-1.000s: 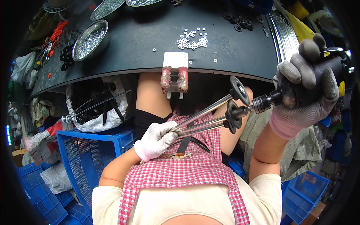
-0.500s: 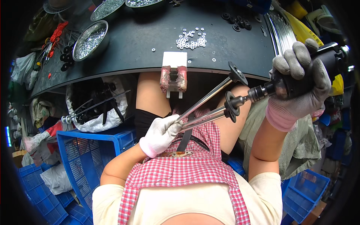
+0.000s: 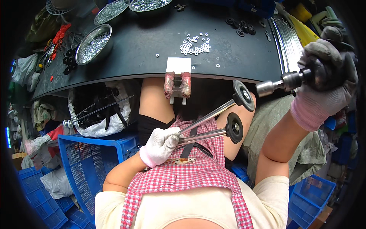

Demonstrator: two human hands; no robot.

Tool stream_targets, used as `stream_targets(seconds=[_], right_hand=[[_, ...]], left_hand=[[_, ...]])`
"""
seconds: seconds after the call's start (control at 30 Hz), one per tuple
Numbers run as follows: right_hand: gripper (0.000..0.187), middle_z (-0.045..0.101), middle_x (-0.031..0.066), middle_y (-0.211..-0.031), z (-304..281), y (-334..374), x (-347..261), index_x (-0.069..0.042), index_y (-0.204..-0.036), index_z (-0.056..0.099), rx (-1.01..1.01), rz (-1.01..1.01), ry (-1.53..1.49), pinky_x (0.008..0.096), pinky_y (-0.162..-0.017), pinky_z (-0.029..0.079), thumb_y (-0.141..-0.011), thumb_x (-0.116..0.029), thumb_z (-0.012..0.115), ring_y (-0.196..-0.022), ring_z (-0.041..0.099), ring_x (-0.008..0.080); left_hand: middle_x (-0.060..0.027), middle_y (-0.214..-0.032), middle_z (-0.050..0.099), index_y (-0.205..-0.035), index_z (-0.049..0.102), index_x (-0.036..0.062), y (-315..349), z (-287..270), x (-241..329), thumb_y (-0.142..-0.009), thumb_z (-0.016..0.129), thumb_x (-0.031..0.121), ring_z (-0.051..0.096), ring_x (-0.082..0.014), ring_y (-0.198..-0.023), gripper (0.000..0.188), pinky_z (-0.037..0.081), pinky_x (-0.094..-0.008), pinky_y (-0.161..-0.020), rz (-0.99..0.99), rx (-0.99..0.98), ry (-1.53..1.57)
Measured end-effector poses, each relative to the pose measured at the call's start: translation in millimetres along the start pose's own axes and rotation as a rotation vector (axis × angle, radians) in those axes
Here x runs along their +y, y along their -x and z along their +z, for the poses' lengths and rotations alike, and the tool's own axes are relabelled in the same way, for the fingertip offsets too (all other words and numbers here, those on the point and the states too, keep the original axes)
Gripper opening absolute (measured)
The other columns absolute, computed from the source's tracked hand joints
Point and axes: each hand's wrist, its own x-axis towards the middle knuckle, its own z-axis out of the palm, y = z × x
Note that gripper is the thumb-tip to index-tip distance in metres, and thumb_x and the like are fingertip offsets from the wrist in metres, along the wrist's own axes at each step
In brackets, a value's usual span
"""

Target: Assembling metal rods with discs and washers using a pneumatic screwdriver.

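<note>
My left hand (image 3: 161,147), in a white glove, is closed round the lower ends of several shiny metal rods (image 3: 207,136) above my lap. Black discs sit on the far ends of the rods: an upper disc (image 3: 243,95) and a lower disc (image 3: 234,128), each with a nut at its centre. My right hand (image 3: 328,72), in a grey glove with a pink cuff, grips a black power driver (image 3: 316,74) up at the right. Its metal socket (image 3: 265,89) points left toward the discs and stands apart from them. Part of the driver's body is hidden by my fingers.
A dark workbench (image 3: 141,49) carries loose nuts (image 3: 195,46), a metal bowl of small hardware (image 3: 93,45) and black discs (image 3: 244,27). A red-wrapped fixture (image 3: 177,84) juts from its front edge. Blue crates (image 3: 89,139) stand left; a grey-green sack (image 3: 289,141) lies right.
My right hand has drawn the driver up and right, so its socket has come off the lower disc. The rods have tilted, turning the disc faces more into view.
</note>
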Motion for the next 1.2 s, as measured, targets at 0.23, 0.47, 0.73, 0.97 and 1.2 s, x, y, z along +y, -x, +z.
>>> stream_targets(seconds=[0.23, 0.47, 0.73, 0.97, 1.2], right_hand=[[0.048, 0.047, 0.0069, -0.076, -4.8, -0.3, 4.4, 0.008, -0.119, 0.031, -0.133, 0.25, 0.058, 0.0195, -0.051, 0.039, -0.082, -0.016, 0.05, -0.068, 0.045, 0.012], [0.045, 0.045, 0.0085, -0.088, 10.8, 0.7, 13.2, 0.006, -0.118, 0.032, -0.095, 0.226, 0.138, 0.0275, -0.064, 0.041, -0.082, -0.013, 0.049, -0.063, 0.046, 0.0102], [0.035, 0.039, 0.0055, -0.08, -1.5, 6.8, 25.4, 0.003, -0.107, 0.036, -0.057, 0.208, 0.027, 0.0265, -0.063, 0.04, -0.079, -0.011, 0.051, -0.063, 0.047, 0.0105], [0.038, 0.041, 0.0072, -0.083, -2.8, 9.5, 29.1, 0.004, -0.111, 0.035, -0.073, 0.163, 0.054, 0.0284, -0.063, 0.041, -0.081, -0.013, 0.05, -0.064, 0.049, 0.0114], [0.04, 0.042, 0.0095, -0.086, 1.6, 10.2, 28.7, 0.006, -0.112, 0.034, -0.079, 0.158, 0.027, 0.0271, -0.065, 0.041, -0.081, -0.012, 0.049, -0.067, 0.049, 0.0121]], left_hand=[[-0.0124, -0.052, 0.038, -0.067, 0.045, 0.0029, 1.5, -1.3, -2.6, -0.092, 0.037, 0.039, 0.041, -0.0304, -0.044, 0.045, 0.033, -0.0335, -0.044, 0.023, -0.021, -0.05], [-0.0116, -0.051, 0.037, -0.067, 0.045, 0.0032, -2.2, -0.6, -4.8, -0.092, 0.037, 0.041, 0.04, -0.0271, -0.043, 0.045, 0.033, -0.033, -0.045, -0.019, -0.067, -0.062], [-0.0096, -0.051, 0.041, -0.07, 0.052, 0.0001, -5.8, 2.5, -6.3, -0.09, 0.029, 0.051, 0.042, -0.023, -0.044, 0.059, 0.034, -0.0311, -0.046, -0.023, 0.008, -0.123], [-0.0171, -0.053, 0.037, -0.067, 0.045, 0.0007, -10.3, 5.3, -4.8, -0.093, 0.033, 0.04, 0.039, -0.0375, -0.05, 0.048, 0.033, -0.0375, -0.047, -0.003, 0.054, -0.111], [-0.0103, -0.051, 0.039, -0.067, 0.048, 0.0008, -9.0, 5.2, -6.3, -0.09, 0.031, 0.048, 0.04, -0.0258, -0.046, 0.056, 0.032, -0.032, -0.045, -0.039, 0.087, -0.121]])
